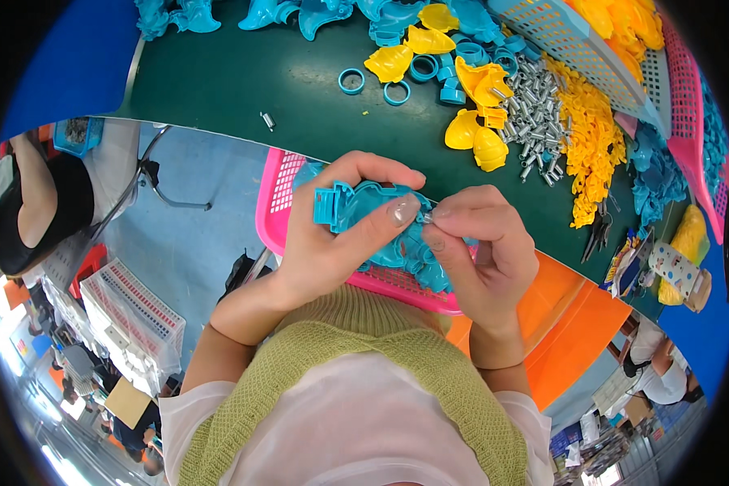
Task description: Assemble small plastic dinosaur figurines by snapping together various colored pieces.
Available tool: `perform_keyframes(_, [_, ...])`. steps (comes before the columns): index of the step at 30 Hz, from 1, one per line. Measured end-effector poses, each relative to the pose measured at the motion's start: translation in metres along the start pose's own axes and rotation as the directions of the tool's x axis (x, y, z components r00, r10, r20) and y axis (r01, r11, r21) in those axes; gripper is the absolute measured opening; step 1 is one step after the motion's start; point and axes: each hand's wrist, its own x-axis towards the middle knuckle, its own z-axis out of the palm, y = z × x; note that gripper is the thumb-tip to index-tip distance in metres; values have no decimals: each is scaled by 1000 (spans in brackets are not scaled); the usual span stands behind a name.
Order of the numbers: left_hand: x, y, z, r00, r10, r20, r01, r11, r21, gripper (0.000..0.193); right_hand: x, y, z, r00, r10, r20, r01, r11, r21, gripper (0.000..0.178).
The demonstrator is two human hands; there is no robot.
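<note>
My left hand [344, 219] is closed around a hollow teal plastic shell part [356, 204], its thumb pressed near the part's right end. Between the pinched thumb and fingers of my right hand [482, 243] is a small silver metal pin [427, 217], touching that end of the shell. Both hands are over a pink basket [279, 194] at the table's near edge, which holds more teal parts [401, 251]. On the green table ahead are a heap of silver pins [535, 109], two loose pins [268, 121] at the left and several yellow shells [489, 148].
Teal rings [351, 81] and teal shells [324, 14] lie along the far side. To the right are small yellow parts [589, 138], a grey basket [575, 44] of yellow pieces, scissors [598, 233] and a patterned cup [674, 267]. A co-worker [40, 194] sits at the left.
</note>
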Motion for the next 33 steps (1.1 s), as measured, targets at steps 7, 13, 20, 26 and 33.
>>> perform_keyframes(7, [0,-4,-1,1000,9,-6,-9,999,-39,16,2,4,-3,996,-55,70,56,998,-15,21])
perform_keyframes(13, [1,-2,-2,1000,2,3,-2,1000,-14,15,0,4,2,995,91,28,-93,990,109,22])
perform_keyframes(20, [3,-11,-7,994,-89,61,97,986,-136,31,-3,12,-16,1000,19,-7,-19,999,46,19])
perform_keyframes(26, [8,-4,-6,981,-92,169,115,984,-137,57,-13,28,-67,946,45,-321,-198,865,-461,10])
perform_keyframes(33, [7,-5,6,968,-101,229,138,979,-151,64,-22,33,-84,910,92,-405,-357,672,-649,13])
